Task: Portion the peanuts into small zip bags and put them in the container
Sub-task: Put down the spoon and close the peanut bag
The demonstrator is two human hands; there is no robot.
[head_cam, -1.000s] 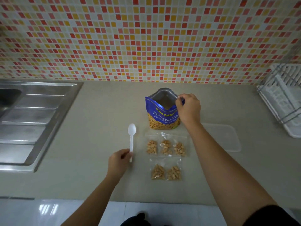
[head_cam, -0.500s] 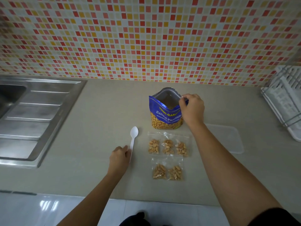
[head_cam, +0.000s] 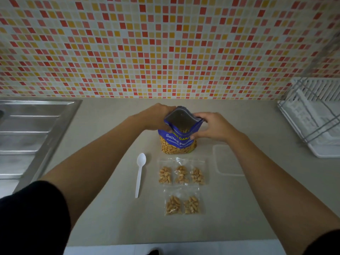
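left grip point(head_cam: 156, 117), right grip point(head_cam: 211, 128) hold peanut bag point(head_cam: 177, 143) rim, spoon point(head_cam: 140, 172) apart

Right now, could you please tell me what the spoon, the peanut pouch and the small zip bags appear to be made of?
White spoon: likely plastic, matte, thin and uniformly white.
Salted peanuts pouch: flexible printed film, glossy blue, silvery lining at the open mouth, possibly foil.
Small zip bags: thin clear plastic film, shiny creases, peanuts visible through.

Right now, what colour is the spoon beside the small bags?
The spoon is plain white, best seen in the head view.
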